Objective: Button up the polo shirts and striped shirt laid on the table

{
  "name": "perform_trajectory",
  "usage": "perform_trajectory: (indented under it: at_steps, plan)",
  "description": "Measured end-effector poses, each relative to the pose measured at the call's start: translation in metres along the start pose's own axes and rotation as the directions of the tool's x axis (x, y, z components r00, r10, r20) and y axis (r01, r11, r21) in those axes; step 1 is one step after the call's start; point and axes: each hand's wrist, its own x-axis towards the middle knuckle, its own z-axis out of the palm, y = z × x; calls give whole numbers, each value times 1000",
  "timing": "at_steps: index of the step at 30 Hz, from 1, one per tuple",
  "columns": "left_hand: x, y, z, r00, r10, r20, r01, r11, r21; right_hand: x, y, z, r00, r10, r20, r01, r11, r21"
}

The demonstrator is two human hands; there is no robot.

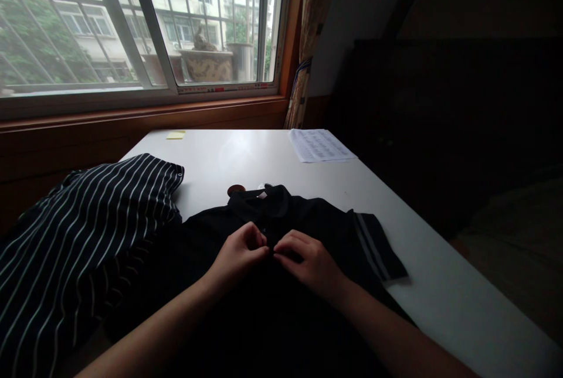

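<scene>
A black polo shirt (316, 212) lies spread on the white table, its collar toward the window and a striped band on the sleeve at the right. My left hand (240, 252) is closed in a pinch on the shirt's front, just below the collar. Close beside it, my right hand (311, 262) pinches the same front opening, fingertips nearly meeting the left ones. Dark cloth hides exactly what sits between the fingertips; a small button seems to show just above them. A pale label (263, 195) is visible inside the collar.
A dark garment with white stripes (101, 214) is heaped at the left. Beyond the collar are a brown round object (236, 189) and a whitish round one (265, 186). Printed sheets (322, 145) and a yellow note (176, 135) lie on the table's (422, 261) far side, below a barred window.
</scene>
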Motion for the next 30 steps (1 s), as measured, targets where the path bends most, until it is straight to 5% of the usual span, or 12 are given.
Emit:
perform_trajectory:
  at_steps: [30]
  plan:
    - [-4, -3, 4, 995, 85, -44, -74, 975, 208, 5, -7, 2, 964, 263, 30, -264, 964, 31]
